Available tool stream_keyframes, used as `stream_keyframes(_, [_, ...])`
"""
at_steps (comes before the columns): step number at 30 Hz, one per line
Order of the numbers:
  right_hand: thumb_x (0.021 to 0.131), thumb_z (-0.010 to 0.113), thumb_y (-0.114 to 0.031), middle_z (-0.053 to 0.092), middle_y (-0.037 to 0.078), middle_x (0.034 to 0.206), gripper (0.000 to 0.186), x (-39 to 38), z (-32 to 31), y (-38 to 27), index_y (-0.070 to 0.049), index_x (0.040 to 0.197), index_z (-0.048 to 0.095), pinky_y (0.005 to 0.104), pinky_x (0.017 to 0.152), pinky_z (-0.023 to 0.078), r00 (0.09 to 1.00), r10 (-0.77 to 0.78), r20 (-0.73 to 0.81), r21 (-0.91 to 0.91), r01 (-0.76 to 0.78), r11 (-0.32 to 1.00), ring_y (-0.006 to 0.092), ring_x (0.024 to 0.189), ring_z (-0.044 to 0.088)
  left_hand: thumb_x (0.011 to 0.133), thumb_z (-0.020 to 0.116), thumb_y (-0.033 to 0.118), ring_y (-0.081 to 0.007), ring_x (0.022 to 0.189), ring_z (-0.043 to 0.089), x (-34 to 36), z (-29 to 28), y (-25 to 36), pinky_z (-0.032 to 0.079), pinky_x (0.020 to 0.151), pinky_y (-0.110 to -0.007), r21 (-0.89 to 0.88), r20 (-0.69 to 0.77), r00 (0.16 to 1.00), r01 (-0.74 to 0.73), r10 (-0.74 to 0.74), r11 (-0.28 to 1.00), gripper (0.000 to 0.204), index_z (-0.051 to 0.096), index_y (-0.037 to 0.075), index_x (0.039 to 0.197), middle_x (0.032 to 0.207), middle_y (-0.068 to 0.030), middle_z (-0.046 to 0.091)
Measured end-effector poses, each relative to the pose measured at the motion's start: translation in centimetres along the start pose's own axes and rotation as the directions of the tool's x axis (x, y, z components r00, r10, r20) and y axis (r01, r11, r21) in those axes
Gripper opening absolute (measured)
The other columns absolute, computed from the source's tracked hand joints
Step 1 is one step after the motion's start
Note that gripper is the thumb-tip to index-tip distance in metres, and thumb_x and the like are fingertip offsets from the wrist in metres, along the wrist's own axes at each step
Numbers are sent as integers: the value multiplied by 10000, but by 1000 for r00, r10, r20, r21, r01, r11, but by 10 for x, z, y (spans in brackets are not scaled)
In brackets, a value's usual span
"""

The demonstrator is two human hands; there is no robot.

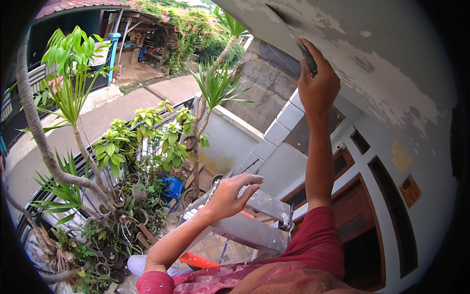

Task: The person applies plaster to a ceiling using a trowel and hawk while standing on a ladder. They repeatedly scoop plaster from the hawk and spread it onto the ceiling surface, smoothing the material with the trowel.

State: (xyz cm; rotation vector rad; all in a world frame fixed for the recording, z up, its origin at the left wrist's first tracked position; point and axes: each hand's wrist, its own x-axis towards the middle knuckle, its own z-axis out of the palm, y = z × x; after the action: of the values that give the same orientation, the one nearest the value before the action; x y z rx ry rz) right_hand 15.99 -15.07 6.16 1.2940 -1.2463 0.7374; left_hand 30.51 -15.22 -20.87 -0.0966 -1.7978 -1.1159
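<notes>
Obs., head view. Largest first: a painted ceiling surface [391,63], grey with pale peeling patches, is filling the frame from 12 to 3 o'clock. Below it, a grey house wall with brown-framed doors [357,215] is running down toward 4 o'clock.

At 9 o'clock a garden bed is showing leafy green plants [142,137] and a bent grey tree trunk [39,142]; a paved lane [122,112] is passing behind them toward 11 o'clock.

At centre, slightly toward 6 o'clock, the grey top platform of a ladder [254,230] is sitting under the person, who is wearing a dark red shirt [318,245] at 5 to 6 o'clock.

Right hand [318,88]: arm is reaching straight up at 1 o'clock. Fingers are wrapping closed around the handle of a dark scraper [307,56]. The tool's upper end is touching the ceiling surface; the blade edge itself is too small to make out.

Left hand [230,196]: it is hovering at centre, just above the ladder platform, fingers loosely spread and slightly curled, holding nothing. Whether it is touching the ladder, cannot tell.

Small item: a blue container [172,188] is lying among the pots at 7 o'clock.
</notes>
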Motion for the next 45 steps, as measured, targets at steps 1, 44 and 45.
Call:
stream_keyframes(1, [893, 694, -5, 745, 127, 1104, 506, -6, -11, 6, -181, 1367, 658, 418, 821, 572, 1000, 2, -12, 2, -2, 1000, 314, 1009, 736, 993, 650, 135, -345, 1013, 709, 2, 5, -2, 552, 873, -415, 17, -22, 999, -32, 32, 999, 194, 688, 39, 1157, 1103, -156, 726])
stream_keyframes(44, [886, 616, -23, 766, 106, 1098, 432, -15, -117, 21, -5, 1312, 684, 276, 700, 524, 995, -56, -87, 246, 76, 966, 168, 871, 700, 850, 601, 59, -518, 1266, 549, 187, -8, 180, 428, 1093, -446, -299, -280, 859, -503, 429, 811, 1009, -107, -177, 1529, 1398, -463, 370])
stream_keyframes(45, [869, 626, -19, 768, 84, 1037, 443, -7, -106, 21, -30, 1306, 698, 277, 627, 489, 988, -131, -79, 190, 144, 971, 150, 761, 668, 852, 596, 61, -507, 1265, 553, 192, -15, 178, 422, 1097, -446, -284, -303, 852, -509, 427, 813, 1006, -111, -179, 1527, 1345, -446, 473])
